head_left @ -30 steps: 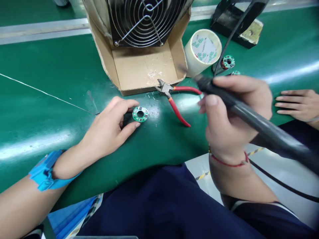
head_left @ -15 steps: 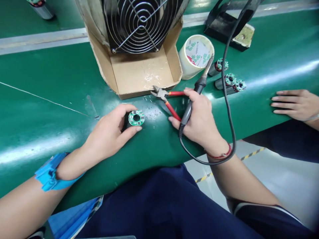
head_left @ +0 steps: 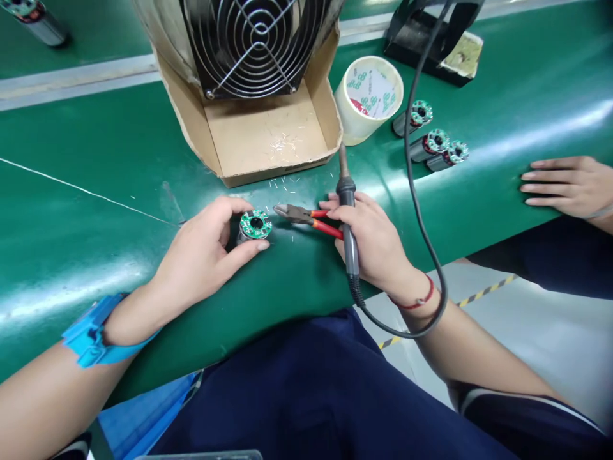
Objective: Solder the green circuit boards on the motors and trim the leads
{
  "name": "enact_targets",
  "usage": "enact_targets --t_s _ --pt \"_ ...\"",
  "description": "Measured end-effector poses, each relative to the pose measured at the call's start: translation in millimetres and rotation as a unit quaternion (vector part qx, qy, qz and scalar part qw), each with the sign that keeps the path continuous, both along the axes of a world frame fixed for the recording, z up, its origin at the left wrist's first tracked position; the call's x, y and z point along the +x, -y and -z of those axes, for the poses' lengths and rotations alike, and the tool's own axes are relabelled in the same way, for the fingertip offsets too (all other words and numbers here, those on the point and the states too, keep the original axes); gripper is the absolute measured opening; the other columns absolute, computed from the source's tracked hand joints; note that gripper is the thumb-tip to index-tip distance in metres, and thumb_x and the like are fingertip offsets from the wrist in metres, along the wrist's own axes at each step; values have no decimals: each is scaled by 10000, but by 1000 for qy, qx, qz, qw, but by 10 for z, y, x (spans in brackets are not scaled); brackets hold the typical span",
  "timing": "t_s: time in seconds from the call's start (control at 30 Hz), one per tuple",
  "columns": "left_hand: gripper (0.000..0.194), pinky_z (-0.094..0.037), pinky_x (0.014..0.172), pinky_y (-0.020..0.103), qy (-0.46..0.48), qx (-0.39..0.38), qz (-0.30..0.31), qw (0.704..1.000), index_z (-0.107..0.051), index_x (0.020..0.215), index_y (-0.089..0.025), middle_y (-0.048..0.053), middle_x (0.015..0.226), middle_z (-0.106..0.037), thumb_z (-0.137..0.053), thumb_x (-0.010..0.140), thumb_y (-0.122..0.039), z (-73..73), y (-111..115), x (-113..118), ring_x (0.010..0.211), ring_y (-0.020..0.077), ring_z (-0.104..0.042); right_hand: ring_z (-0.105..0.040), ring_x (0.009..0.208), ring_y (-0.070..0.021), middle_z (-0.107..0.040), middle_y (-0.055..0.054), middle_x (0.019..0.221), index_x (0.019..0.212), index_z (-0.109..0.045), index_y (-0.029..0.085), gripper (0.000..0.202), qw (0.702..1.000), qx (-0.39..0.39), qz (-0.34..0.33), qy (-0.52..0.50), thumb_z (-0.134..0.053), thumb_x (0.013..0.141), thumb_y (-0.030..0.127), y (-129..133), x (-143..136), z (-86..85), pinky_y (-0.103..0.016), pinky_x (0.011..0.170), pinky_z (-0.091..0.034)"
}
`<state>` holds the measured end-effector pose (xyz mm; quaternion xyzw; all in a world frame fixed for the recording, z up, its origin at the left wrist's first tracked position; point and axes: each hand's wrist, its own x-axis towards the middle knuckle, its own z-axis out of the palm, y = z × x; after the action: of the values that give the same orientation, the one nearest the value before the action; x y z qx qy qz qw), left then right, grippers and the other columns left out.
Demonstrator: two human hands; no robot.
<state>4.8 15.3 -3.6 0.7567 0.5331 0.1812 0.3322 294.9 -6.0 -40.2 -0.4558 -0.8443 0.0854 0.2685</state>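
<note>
Between the thumb and fingers of my left hand point(head_left: 204, 246) is a small cylindrical motor point(head_left: 255, 225) with a ring-shaped green circuit board on top. My right hand point(head_left: 371, 239) is closed around red-handled cutting pliers point(head_left: 299, 215), whose jaws look closed and point left, just right of the motor. The same hand also holds a soldering iron point(head_left: 348, 211), tip pointing away from me. Its cable loops over my right wrist. Tiny wire clippings point(head_left: 282, 185) lie between the pliers and the cardboard box.
A cardboard box point(head_left: 268, 169) with clippings inside sits ahead, a fan point(head_left: 258, 48) at its back. A tape roll point(head_left: 368, 99), several similar motors point(head_left: 428, 145) and a black iron stand point(head_left: 431, 54) are to the right. Another person's hand point(head_left: 567, 185) rests at far right. Thin wire point(head_left: 86, 190) stretches leftward.
My right hand has brought the pliers left and nearer the motor, and their jaws have closed. The soldering iron has swung more upright. My left hand still holds the motor.
</note>
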Motion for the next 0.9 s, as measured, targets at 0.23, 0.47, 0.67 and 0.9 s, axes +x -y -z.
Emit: enact_targets --t_s 0.23,0.47,0.67,0.9 --pt "332 -436 647 291 -12 17 13 1000 -608 1167 -217 -21 818 -593 -706 875 -339 -30 35 18 661 144 -557 -621 833 -265 -650 -67 942 1271 -535 242 475 999 -18 3 28 -554 808 135 64 -40 -105 -407 688 -549" --pt "291 -522 788 315 -35 93 41 994 -601 1190 -218 28 967 -665 -679 925 -309 -31 70 -2 977 229 -693 -534 869 -286 -616 -86 915 1319 -620 222 355 986 4 -58 158 -450 1008 196 -2 -114 -299 -428 757 -481" --pt "310 -493 700 296 -72 131 13 989 -629 1193 -227 18 934 -660 -724 921 -342 -72 85 -16 805 191 -657 -505 723 -241 -602 -53 775 1228 -669 163 273 986 58 -26 156 -469 1050 213 -9 -202 -359 -370 658 -442" --pt "374 -437 668 302 -60 241 -216 944 -716 1160 -183 -7 786 -595 -775 885 -430 -288 -439 -461 682 136 -524 -607 887 -314 -692 -131 990 1324 -597 152 385 977 22 167 129 -578 961 280 -240 -330 -187 -430 753 -485"
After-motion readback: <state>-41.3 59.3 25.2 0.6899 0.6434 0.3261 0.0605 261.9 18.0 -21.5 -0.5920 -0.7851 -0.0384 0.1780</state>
